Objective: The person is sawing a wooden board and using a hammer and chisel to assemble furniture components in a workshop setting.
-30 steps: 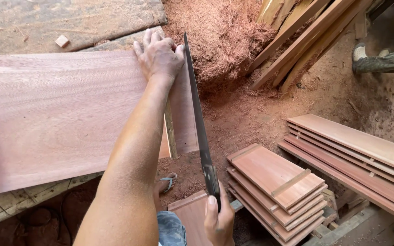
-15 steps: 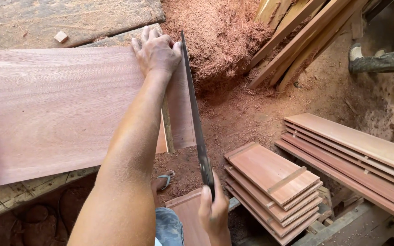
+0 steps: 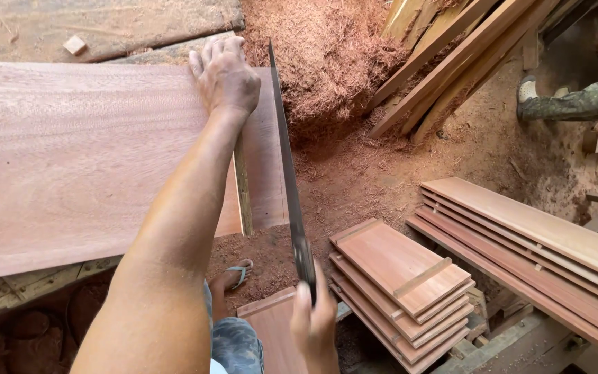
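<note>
A wide reddish wooden board [image 3: 77, 152] lies across a rough workbench [image 3: 15, 291]. My left hand [image 3: 224, 76] presses flat on the board near its right end, fingers spread. My right hand [image 3: 316, 322] grips the handle of a hand saw [image 3: 286, 166], whose long dark blade runs along the board's right edge, edge-on to the camera. A narrow strip of the board [image 3: 266, 159] hangs to the right of the cut line.
A stack of short boards [image 3: 399, 284] lies on the ground at lower right, long planks [image 3: 541, 242] beside it. A sawdust heap [image 3: 327, 55] and leaning planks [image 3: 451, 55] stand behind. Another person's leg and shoe [image 3: 576, 100] show at the right. My sandalled foot [image 3: 233, 273] is below.
The saw has been drawn back toward me, my right hand lower in the frame. My left hand stays pressed on the board.
</note>
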